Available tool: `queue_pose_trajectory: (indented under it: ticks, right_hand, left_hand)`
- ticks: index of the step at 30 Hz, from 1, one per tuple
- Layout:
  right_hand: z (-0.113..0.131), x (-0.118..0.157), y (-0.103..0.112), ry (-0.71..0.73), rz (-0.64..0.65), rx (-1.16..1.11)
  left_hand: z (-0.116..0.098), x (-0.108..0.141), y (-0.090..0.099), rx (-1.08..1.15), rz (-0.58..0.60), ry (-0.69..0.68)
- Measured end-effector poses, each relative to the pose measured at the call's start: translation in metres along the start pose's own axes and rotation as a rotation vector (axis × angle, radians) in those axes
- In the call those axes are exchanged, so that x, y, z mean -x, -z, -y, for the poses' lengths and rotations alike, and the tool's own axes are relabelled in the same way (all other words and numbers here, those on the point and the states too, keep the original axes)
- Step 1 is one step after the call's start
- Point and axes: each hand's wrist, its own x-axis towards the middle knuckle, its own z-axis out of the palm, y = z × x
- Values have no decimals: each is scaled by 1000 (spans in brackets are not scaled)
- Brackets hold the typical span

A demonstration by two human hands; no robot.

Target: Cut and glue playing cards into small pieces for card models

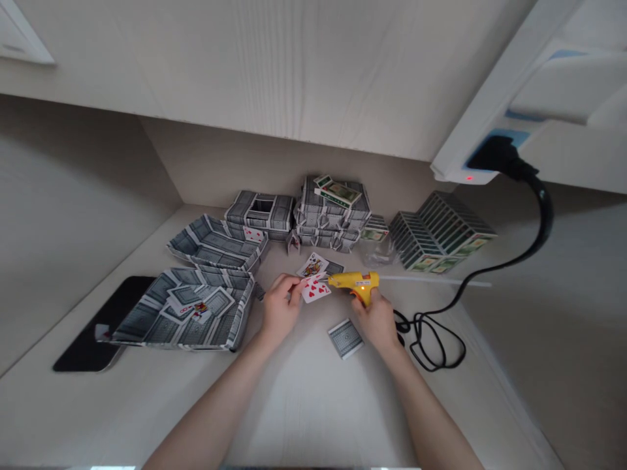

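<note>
1. Pinching now: one left hand (pixel 281 305), thumb and fingers pressed together on the edge of a playing card (pixel 313 279), and one right hand (pixel 376 318) wrapped round the handle of a single yellow glue gun (pixel 355 282).
2. Nozzle right up close to that card, over the middle of the desk (pixel 313 405); whether they touch, I cannot tell. Hearts show just below the pinch, though one card or two is unclear.
3. Behind the left fingertips lie two more: one face card (pixel 312 264) and one face-down card (pixel 336 267). Nearer, by the right hand, lies one patterned card (pixel 345 339).
4. Over on the left, two open trays (pixel 223 243) made of cards! Several loose cards (pixel 200 305) overlap in the nearer one, too jumbled to count; one black slab (pixel 88 333) lies partly beneath.
5. At the back, one box with a window (pixel 238 207), then two stacked boxes (pixel 318 219) topped by green packaging (pixel 339 194).
6. Far right, many card packs (pixel 443 232) piled up, and one black cable (pixel 541 228) looping down from one plug (pixel 497 155).
</note>
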Motion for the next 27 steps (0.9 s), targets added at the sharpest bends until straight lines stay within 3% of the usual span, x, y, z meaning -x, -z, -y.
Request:
queue_pose_trajectory:
  ticks: [11,16,22,27]
  right_hand:
    - [-6,-6,-1,-100,6,62]
    - [-12,-9,-2,-123,-91,117]
    - [-12,-5,0,-257,-37,256]
    - [-9,-3,7,-217,-197,280]
  left_hand:
    - [-1,0,1,21,-34,-11]
    - [3,-2,3,-13,-139,34]
    - [8,-6,7,-5,-213,69]
    - [9,-8,8,6,-218,87]
